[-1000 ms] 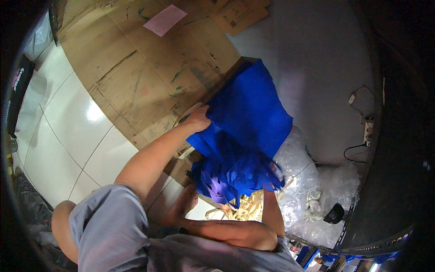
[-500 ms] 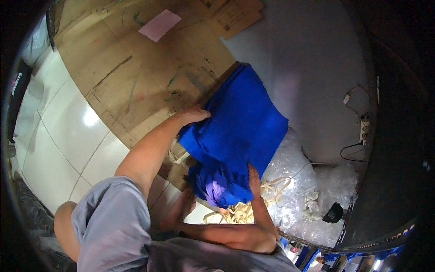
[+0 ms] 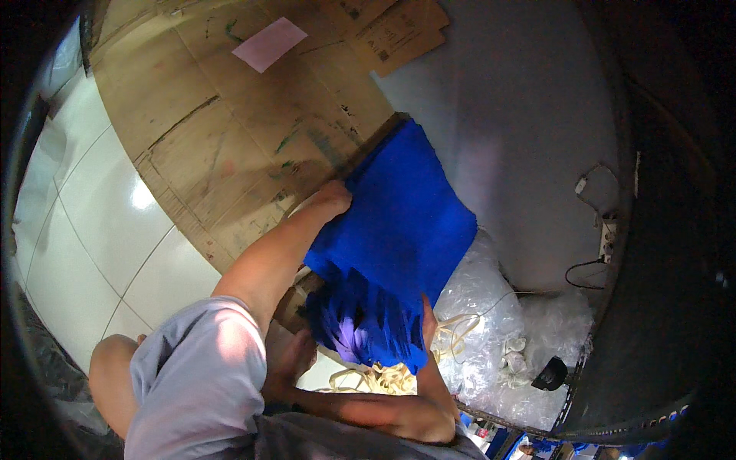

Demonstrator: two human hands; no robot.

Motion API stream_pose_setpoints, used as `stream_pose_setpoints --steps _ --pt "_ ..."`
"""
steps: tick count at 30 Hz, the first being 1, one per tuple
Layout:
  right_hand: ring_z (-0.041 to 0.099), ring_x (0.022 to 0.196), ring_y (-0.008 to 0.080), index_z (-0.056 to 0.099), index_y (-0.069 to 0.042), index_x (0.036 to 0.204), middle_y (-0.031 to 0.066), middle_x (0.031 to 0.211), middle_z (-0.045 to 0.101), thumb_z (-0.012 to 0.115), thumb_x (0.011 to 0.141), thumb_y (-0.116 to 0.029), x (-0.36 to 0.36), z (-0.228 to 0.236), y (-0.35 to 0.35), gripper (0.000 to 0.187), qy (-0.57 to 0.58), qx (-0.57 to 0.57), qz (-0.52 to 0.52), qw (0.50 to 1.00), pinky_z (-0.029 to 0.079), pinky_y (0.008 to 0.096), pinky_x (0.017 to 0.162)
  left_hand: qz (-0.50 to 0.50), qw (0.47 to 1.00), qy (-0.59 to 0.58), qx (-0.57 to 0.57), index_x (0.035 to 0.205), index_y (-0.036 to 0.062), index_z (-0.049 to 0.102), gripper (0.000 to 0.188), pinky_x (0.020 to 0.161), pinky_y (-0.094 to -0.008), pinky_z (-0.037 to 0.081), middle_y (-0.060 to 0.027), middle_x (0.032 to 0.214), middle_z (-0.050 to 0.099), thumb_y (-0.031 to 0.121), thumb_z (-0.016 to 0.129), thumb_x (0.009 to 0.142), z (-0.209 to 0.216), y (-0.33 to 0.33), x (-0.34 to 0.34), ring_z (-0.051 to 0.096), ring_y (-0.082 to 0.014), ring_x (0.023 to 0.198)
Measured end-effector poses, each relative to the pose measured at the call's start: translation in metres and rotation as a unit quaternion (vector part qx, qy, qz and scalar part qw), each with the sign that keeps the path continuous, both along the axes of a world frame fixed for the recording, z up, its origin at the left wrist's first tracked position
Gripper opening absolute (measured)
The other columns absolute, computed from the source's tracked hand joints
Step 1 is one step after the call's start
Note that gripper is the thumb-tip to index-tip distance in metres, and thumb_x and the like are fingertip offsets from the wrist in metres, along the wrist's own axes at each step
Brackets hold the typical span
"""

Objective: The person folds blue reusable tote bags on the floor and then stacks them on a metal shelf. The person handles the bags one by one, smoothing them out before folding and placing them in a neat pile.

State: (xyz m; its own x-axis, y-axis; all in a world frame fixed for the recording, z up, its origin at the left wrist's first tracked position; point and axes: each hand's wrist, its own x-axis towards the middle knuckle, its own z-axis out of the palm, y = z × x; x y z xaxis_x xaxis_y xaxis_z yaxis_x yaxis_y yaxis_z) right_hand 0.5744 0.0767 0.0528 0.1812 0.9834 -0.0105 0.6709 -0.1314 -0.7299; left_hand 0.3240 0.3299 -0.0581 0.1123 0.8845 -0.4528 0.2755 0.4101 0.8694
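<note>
A stack of bright blue fabric sheets (image 3: pixel 399 207) lies slantwise in front of me, partly over the cardboard. My left hand (image 3: pixel 331 199) is closed on the stack's left edge, its fingertips partly hidden by the cloth. At the lower right edge, my right hand (image 3: pixel 429 322) grips the fabric, with its fingers mostly hidden. Between the hands and nearer to me hangs a bunch of blue fabric strips (image 3: pixel 360 322), crumpled and layered, with a lighter purplish patch. Cream-coloured ribbon-like strips (image 3: pixel 383 378) lie beneath the bunch.
Flattened cardboard (image 3: pixel 253 130) covers the floor at the far left, with a pink sheet (image 3: pixel 270 44) on it. White tiles (image 3: pixel 100 222) show at left. Clear plastic bags (image 3: pixel 483 322) and a black cup-shaped item (image 3: pixel 550 374) lie at right, below a power strip (image 3: pixel 608 239). My bare foot (image 3: pixel 297 354) is close to the strips.
Both hands stay on the blue fabric. The stack's far end has shifted slightly down and left, and the strips hang a little lower and more spread.
</note>
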Motion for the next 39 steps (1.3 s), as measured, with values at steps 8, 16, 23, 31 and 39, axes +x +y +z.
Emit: stream_pose_setpoints --steps 8,16,23,31,39 --pt "0.061 0.096 0.0387 0.042 0.003 0.130 0.0271 0.114 0.057 0.057 0.083 -0.019 -0.020 -0.014 -0.004 0.054 -0.362 -0.112 0.020 0.925 0.051 0.0415 0.082 -0.076 0.994 0.076 -0.037 0.111 -0.0014 0.061 0.037 0.094 -0.0460 0.043 -0.0257 0.118 0.056 0.023 0.050 0.087 0.007 0.015 0.001 0.054 -0.0399 0.111" --pt "0.045 0.117 0.0438 0.031 0.002 0.138 0.0290 0.131 0.042 0.056 0.083 -0.036 -0.001 -0.046 -0.015 0.071 -0.345 -0.040 0.162 0.924 0.036 0.0531 0.097 -0.114 0.982 0.076 0.131 0.139 0.0065 0.032 0.076 0.099 -0.0473 0.038 -0.0294 0.135 0.038 0.049 0.057 0.081 0.041 -0.031 -0.044 0.042 -0.0425 0.123" --pt "0.039 0.125 0.0444 0.024 0.001 0.142 0.0263 0.140 0.035 0.051 0.084 -0.041 0.006 -0.042 -0.043 0.076 -0.416 -0.060 0.244 0.874 0.031 0.0579 0.100 -0.422 0.811 0.270 0.302 0.145 0.0265 0.022 0.102 0.105 -0.0618 0.022 -0.0197 0.152 0.006 0.047 0.077 0.062 0.064 -0.085 -0.096 0.014 -0.0473 0.136" --pt "0.037 0.128 0.0400 0.024 -0.011 0.145 0.0167 0.143 0.035 0.048 0.085 -0.044 0.028 -0.080 -0.017 0.072 -0.509 -0.073 0.102 0.852 0.032 0.0613 0.097 -0.420 0.772 0.345 0.329 0.142 0.0253 0.031 0.102 0.100 -0.0593 0.035 -0.0168 0.151 0.010 0.047 0.081 0.056 0.063 -0.099 -0.074 0.017 -0.0468 0.135" --pt "0.042 0.122 0.0384 0.020 -0.017 0.146 0.0148 0.140 0.037 0.049 0.085 -0.044 0.050 -0.085 0.004 0.072 -0.528 -0.129 0.104 0.833 0.034 0.0632 0.094 -0.411 0.776 0.335 0.342 0.140 0.0223 0.035 0.099 0.096 -0.0546 0.042 -0.0179 0.151 0.011 0.043 0.082 0.056 0.050 -0.087 -0.059 0.020 -0.0482 0.133"
